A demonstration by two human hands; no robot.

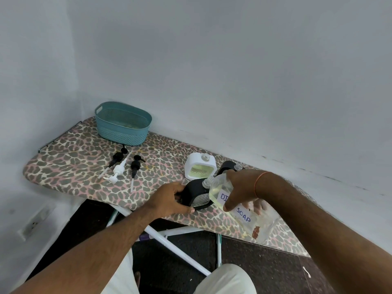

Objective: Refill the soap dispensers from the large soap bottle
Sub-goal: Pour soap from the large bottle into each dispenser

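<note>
- The large soap bottle (237, 206) is held tilted at lower right of centre, its open neck lowered toward the neck of the near black dispenser (196, 194).
- The right hand (239, 187) is wrapped round the bottle's upper body, thumb over the label and fingers seen through the clear plastic on the far side.
- The left hand (169, 198) is curled round the near black dispenser at centre frame, bracing it on the ironing board (74, 158).
- The bottle is judged light, since little pale yellow liquid is seen in it; the clear wall is likely thin, squeezable and slippery if soap has run down it. A hold near the shoulder, as taken now, is judged best for aiming the neck.
- The dispenser is judged rigid but easily tipped; a hold low on its body is advised.
- The white dispenser (200, 166), just above centre, is uncapped and shows yellowish liquid behind its window.
- A second black dispenser (228, 166) stands behind the right hand, uncapped; its fill cannot be told.
- In the near black dispenser's window no clear level can be read.
- 3 pumps (122, 166) lie left of centre on the board, 2 black and 1 white.
- A teal basket (123, 124) sits at upper left; its contents cannot be made out.
</note>
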